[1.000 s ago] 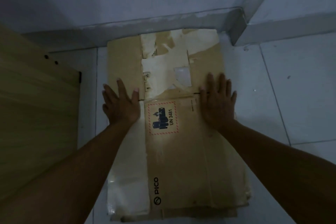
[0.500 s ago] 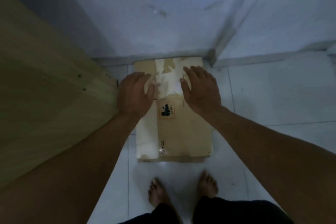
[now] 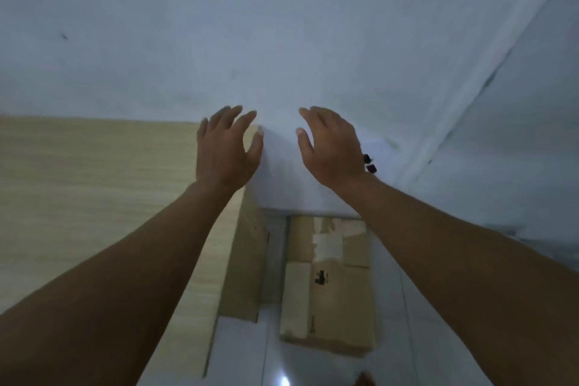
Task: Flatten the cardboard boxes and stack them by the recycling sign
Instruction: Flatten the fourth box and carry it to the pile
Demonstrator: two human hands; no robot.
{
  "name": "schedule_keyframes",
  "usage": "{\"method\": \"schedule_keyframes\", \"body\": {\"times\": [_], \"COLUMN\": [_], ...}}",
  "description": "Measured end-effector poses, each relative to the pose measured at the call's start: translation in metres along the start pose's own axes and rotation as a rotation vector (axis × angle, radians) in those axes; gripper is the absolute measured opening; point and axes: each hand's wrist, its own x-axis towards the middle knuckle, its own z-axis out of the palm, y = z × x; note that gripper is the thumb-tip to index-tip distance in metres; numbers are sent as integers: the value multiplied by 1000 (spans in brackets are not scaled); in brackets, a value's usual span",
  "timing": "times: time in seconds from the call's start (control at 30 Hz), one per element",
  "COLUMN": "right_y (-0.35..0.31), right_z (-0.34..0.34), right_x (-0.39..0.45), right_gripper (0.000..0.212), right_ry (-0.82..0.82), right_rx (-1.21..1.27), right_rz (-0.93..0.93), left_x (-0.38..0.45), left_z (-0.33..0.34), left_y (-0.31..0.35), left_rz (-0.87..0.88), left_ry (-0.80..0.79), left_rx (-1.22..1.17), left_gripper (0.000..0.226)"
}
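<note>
Head view, item one: your left hand (image 3: 224, 150), raised in front of the white wall (image 3: 282, 41), fingers spread and slightly curled, holding nothing. Item two: your right hand (image 3: 332, 146), raised likewise, fingers apart and empty, well apart from the cardboard below.

Item three: flattened cardboard box (image 3: 329, 285), lying flat on the white tiled floor (image 3: 244, 354), its far end touching or just short of the base of the wall. Torn pale patches near the top; a small dark label near the middle, too blurred to read. Its near edge looks more than one layer thick, so it may be a stack; the count cannot be told.

Item four: light wooden panel (image 3: 94, 197) to the left, with a brown side face just beside the cardboard, a strip of floor between them.

Item five: recycling sign, not clearly seen here; small dark marks (image 3: 369, 164) by your right wrist cannot be identified.

Handling note: the stacking looks done or nearly so. To finish well, check that the box edges sit square against the wall and that no flap lifts. Containers: none standing open; nothing is seen held inside anything.
</note>
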Motion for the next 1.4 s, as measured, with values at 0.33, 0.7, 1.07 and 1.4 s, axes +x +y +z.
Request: {"method": "schedule_keyframes", "body": {"times": [0.33,0.7,1.07,1.4], "right_y": [-242,-403,-538,-707], "right_z": [-24,51,175,292], "right_x": [32,68,141,171], "right_gripper": [50,50,48,50], "right_ry": [-81,-113,-145,-147], "right_rx": [4,-26,-7,-23], "right_rz": [41,-4,-6,44], "left_x": [-24,-57,-13,-35], "left_z": [-208,-279,-315,-368], "left_y": [-133,-301,-495,-709], "left_rz": [-20,-117,-152,-139], "left_ry": [131,60,43,11], "left_rx": [100,110,106,84], "left_gripper": [49,52,50,50]}}
